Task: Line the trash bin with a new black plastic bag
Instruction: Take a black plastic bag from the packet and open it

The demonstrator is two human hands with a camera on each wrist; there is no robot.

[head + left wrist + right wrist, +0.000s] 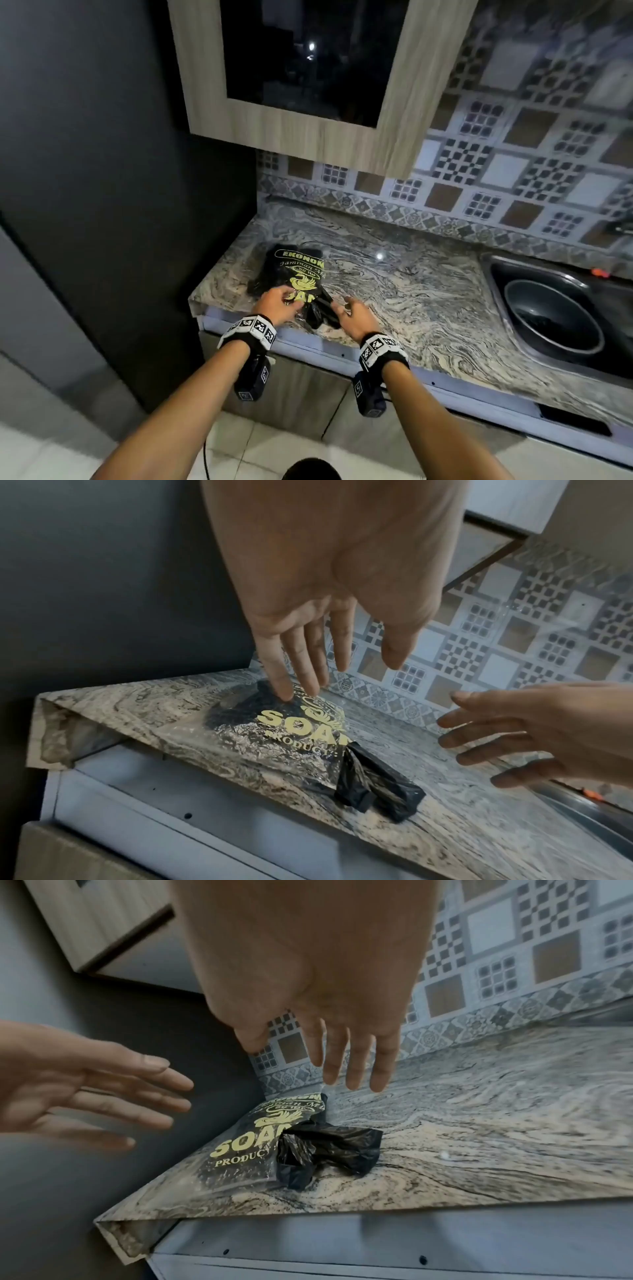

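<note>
A pack of black plastic bags (296,270) with gold print lies on the marbled countertop (411,291) near its left front corner. A crumpled black bag (320,313) sticks out of the pack's near end. My left hand (277,301) is over the near part of the pack with straight fingers and holds nothing; I cannot tell if it touches. My right hand (352,313) is just right of the loose bag, fingers spread and empty. The left wrist view shows the pack (294,723), the bag (377,785) and both hands. The right wrist view shows the bag (329,1148) below my right hand (342,1056). No trash bin is in view.
A steel sink (489,274) with a metal bowl (551,315) in it sits at the counter's right. A wood-framed upper cabinet (308,130) hangs over the counter. A dark wall panel (120,171) bounds the left side. Tiled backsplash runs behind.
</note>
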